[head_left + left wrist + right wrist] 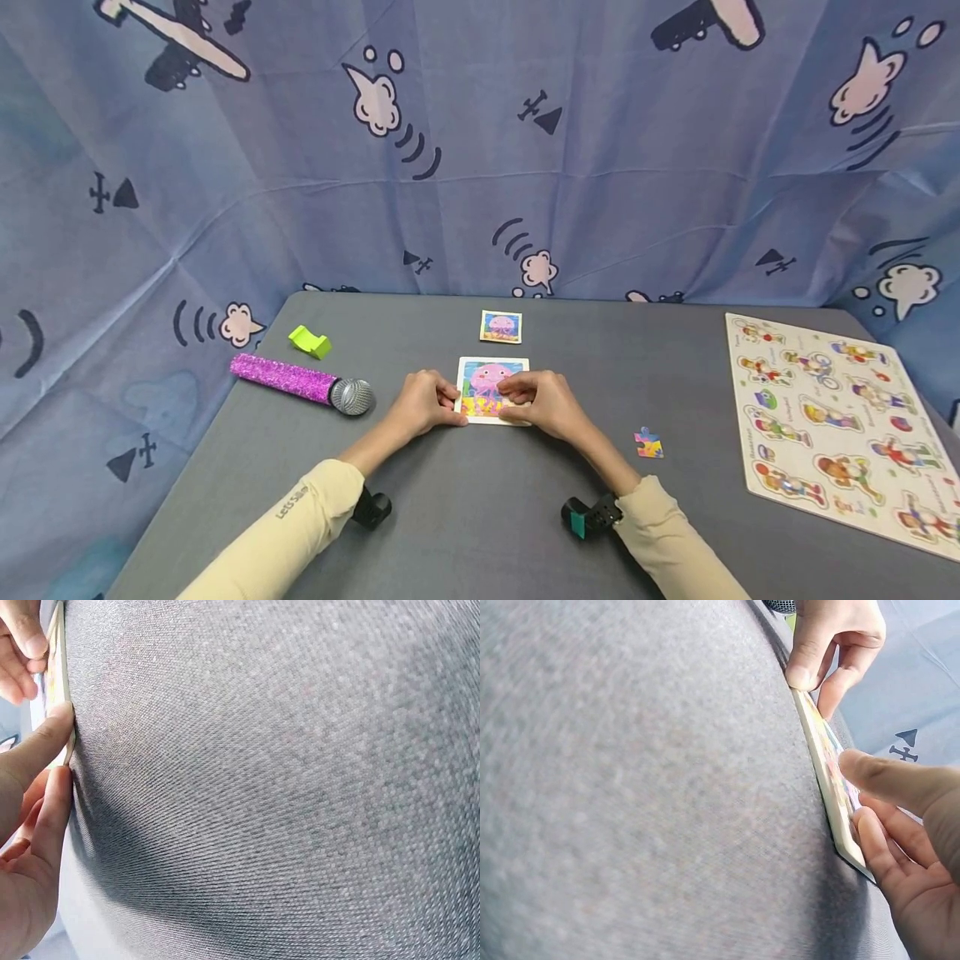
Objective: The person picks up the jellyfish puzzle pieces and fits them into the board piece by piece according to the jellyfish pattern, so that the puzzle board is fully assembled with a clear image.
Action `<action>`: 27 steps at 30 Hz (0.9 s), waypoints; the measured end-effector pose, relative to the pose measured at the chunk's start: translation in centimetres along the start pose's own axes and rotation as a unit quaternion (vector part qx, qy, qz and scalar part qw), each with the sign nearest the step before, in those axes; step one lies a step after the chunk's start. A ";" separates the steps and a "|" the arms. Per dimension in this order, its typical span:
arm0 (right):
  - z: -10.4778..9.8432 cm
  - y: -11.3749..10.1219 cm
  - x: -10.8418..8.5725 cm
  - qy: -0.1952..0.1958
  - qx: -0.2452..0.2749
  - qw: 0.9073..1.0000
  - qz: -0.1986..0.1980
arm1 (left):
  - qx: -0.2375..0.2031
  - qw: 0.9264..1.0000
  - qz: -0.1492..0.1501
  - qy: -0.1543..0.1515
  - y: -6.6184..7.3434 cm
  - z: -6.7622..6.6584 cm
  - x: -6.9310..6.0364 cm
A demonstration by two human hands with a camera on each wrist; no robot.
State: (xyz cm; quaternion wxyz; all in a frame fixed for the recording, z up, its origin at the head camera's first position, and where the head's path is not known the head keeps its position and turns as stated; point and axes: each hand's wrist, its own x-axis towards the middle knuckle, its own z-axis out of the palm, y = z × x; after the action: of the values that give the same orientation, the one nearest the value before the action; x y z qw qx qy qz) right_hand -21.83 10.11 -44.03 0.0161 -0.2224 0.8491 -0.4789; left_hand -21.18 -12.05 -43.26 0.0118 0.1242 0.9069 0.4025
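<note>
A small jigsaw puzzle [480,406] with a pink octopus picture and a white frame lies flat on the grey table. My left hand [422,402] grips its lower left corner; in the left wrist view, the thumb [56,724] is on the front edge. Over the puzzle's right side, my right hand [546,406] pinches a puzzle piece between thumb and fingers. The fingers hide most of that piece. In the right wrist view, the thumb [866,771] touches the picture's surface. Just behind lies a small picture card [501,327] with the same octopus.
A loose puzzle piece [648,443] lies right of my right hand. A large picture board [840,425] covers the table's right side. To the left are a purple glittery microphone [292,379] and a lime-green block [310,342]. A blue printed curtain [465,208] hangs behind.
</note>
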 end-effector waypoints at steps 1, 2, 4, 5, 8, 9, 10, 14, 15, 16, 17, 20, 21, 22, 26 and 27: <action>0.0 0.0 0.0 0.001 0.012 1.000 0.000 | 0.001 1.000 0.002 0.000 0.1 0.0 0.0; 0.0 0.0 0.1 0.002 0.028 1.000 0.000 | 0.001 1.000 0.002 0.000 0.1 -0.1 0.1; 0.1 0.0 0.2 0.007 0.060 0.998 0.000 | 0.001 1.000 0.004 -0.001 0.3 -0.2 0.1; 0.2 0.0 0.3 0.008 0.076 0.997 -0.001 | 0.001 1.000 0.005 -0.001 0.3 -0.2 0.1; 0.6 -0.1 0.4 0.006 0.111 0.994 -0.005 | -0.004 1.000 0.001 -0.002 0.4 -0.3 0.2; 0.8 -0.2 0.4 0.005 0.113 0.994 -0.006 | -0.006 1.000 0.001 -0.002 0.5 -0.3 0.2; 0.9 -0.2 0.5 0.004 0.115 0.993 -0.006 | -0.007 1.000 0.000 -0.002 0.4 -0.3 0.3; 1.2 0.0 0.5 0.004 0.107 0.994 -0.003 | -0.009 1.000 -0.003 0.001 0.4 -0.2 0.3; 1.2 0.1 0.5 0.005 0.109 0.994 -0.001 | -0.007 1.000 -0.003 0.001 0.4 -0.2 0.3; 1.2 0.2 0.5 0.007 0.115 0.993 0.000 | -0.005 1.000 -0.004 -0.001 0.4 -0.1 0.3; 1.1 0.2 0.4 0.008 0.123 0.992 0.002 | -0.002 1.000 -0.005 -0.002 0.5 -0.1 0.3; 0.7 0.5 -0.1 0.013 0.154 0.988 0.011 | 0.011 1.000 -0.006 -0.011 0.5 0.1 0.3; 0.6 0.6 -0.4 0.014 0.164 0.986 0.015 | 0.015 1.000 -0.006 -0.012 0.6 0.1 0.3; 0.3 0.7 -0.6 0.015 0.171 0.985 0.017 | 0.017 1.000 -0.007 -0.014 0.6 0.1 0.3; -0.8 1.0 -1.9 0.016 0.185 0.982 0.027 | 0.024 1.000 -0.007 -0.010 0.8 0.0 0.2; -1.1 1.1 -2.2 0.017 0.185 0.982 0.027 | 0.025 1.000 -0.007 -0.009 0.8 -0.1 0.1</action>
State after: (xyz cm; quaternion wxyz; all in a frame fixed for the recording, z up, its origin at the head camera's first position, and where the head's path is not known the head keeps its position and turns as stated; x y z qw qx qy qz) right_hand -20.50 12.38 -44.79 0.0556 -0.1846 0.7517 -0.6307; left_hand -21.10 -11.54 -42.61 0.0195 0.1220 0.9173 0.3785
